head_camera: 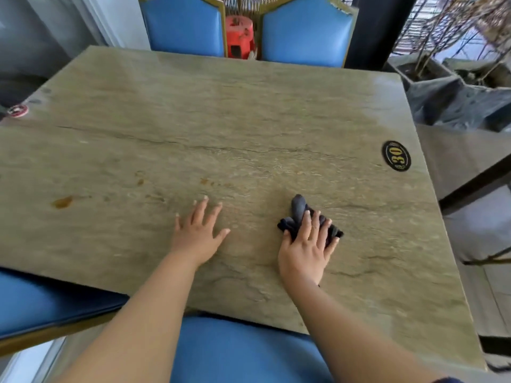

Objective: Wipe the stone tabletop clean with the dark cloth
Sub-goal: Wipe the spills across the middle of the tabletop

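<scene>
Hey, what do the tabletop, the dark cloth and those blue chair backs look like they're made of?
The greenish-beige tabletop looks like natural stone, matte, with dark veins and cracks running across it. The dark crumpled cloth under the right hand seems soft woven fabric, folding loosely. The blue chair backs look like smooth leather or vinyl, slightly glossy, in gold-edged frames; which one I cannot tell.

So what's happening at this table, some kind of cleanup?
Yes. A person is wiping a stone tabletop. The right hand presses a crumpled dark cloth flat against the stone, while the left hand rests open on the surface beside it. Brownish stains show on the left part of the top, away from the cloth. A black oval number plate sits near the right edge.
</scene>
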Demonstrator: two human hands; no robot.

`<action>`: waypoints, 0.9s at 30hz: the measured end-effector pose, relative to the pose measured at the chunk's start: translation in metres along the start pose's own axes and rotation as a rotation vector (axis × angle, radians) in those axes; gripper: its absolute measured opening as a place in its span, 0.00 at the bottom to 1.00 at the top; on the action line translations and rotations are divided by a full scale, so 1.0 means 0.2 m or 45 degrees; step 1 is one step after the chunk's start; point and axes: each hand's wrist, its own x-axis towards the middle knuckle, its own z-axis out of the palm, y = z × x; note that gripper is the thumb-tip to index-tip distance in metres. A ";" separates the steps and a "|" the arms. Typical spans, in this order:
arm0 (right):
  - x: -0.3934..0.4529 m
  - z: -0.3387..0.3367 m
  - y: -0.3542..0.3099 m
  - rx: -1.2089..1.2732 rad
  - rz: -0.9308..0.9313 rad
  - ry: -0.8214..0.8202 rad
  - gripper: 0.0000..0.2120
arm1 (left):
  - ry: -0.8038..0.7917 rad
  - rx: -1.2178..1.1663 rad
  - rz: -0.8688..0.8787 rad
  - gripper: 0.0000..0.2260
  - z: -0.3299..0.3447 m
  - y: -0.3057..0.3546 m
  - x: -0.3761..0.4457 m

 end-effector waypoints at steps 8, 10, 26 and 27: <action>0.09 0.24 -0.61 0.456 -0.640 -0.269 0.23 | 0.486 -0.080 -0.133 0.27 0.19 -0.20 0.07; 0.10 0.20 -0.65 0.667 -0.681 -0.364 0.22 | 0.490 -0.083 -0.129 0.27 0.20 -0.21 0.06; 0.16 0.19 -0.47 0.120 -0.657 -0.287 0.25 | 0.538 -0.167 -0.118 0.27 0.20 -0.22 0.07; 0.12 0.18 -0.40 0.117 -0.598 -0.212 0.25 | 0.539 -0.188 -0.118 0.28 0.21 -0.22 0.07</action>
